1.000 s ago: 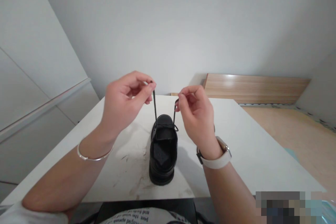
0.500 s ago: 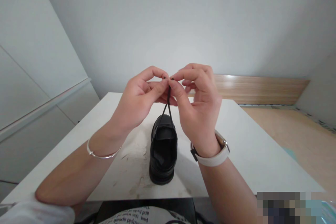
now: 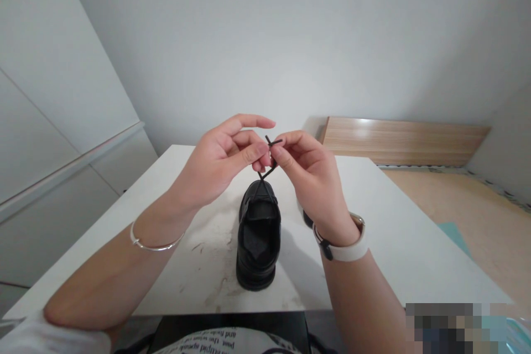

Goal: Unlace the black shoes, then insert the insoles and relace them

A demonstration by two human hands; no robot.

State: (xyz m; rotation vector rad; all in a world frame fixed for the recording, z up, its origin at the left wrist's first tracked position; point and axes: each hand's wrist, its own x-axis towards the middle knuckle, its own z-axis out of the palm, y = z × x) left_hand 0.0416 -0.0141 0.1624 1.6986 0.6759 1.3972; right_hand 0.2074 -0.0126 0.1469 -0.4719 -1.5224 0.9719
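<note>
A black shoe [image 3: 258,276] rests upright on the white table, its toe pointing away from me and its opening facing me. Two ends of its thin black shoelace [image 3: 269,173] rise from the front of the shoe and cross above it. My right hand [image 3: 317,177] pinches the lace between thumb and forefinger, with short tips sticking up past the fingers. Close against it, my left hand [image 3: 215,160] has its thumb and middle fingers closed at the lace, while its forefinger stretches out above. The left fingers partly hide the lace.
The white table [image 3: 166,287] has brownish scuffs left of the shoe. A dark object [image 3: 307,218] shows partly behind my right wrist. Beyond the table are a grey wall [image 3: 290,38], a wooden board [image 3: 410,141] and, at left, pale cabinets [image 3: 50,138].
Both hands have come down slightly toward the shoe. My left forefinger has lifted off the lace, my right fingers have curled in, and the lace tips now stick up crossed between the hands.
</note>
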